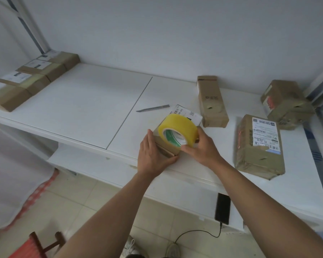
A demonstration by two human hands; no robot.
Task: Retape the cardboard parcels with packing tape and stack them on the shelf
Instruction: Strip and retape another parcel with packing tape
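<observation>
1. hands meet over a small cardboard parcel (171, 150) near the front edge of a white shelf top (82, 101).
2. right hand (200, 148) grips a roll of yellow packing tape (177, 132), thumb and fingers curled round its rim, and holds it against the parcel's top.
3. left hand (153, 153) lies flat against the parcel's left side and near corner, fingers straight and close together, steadying the box.
4. white shipping label (186, 114) with a barcode shows on the parcel's far end, just behind the roll.
5. utility knife (153, 108), blade out, lies on the shelf top just beyond the parcel, apart from it.
6. three more brown parcels sit to the right: a tall narrow one (212, 101) lying lengthwise, a labelled one (259, 146) near the front edge, and a crumpled one (285, 103) at the far right near the wall.
7. row of four taped parcels (32, 79), each with a white label, lines the left end of the shelf top, touching one another end to end.
8. black phone (222, 208) rests on a lower ledge below the right forearm, with a dark cable (198, 234) running from it down to the tiled floor (67, 205).
9. red stool (34, 246) shows at the lower left, blurred.
</observation>
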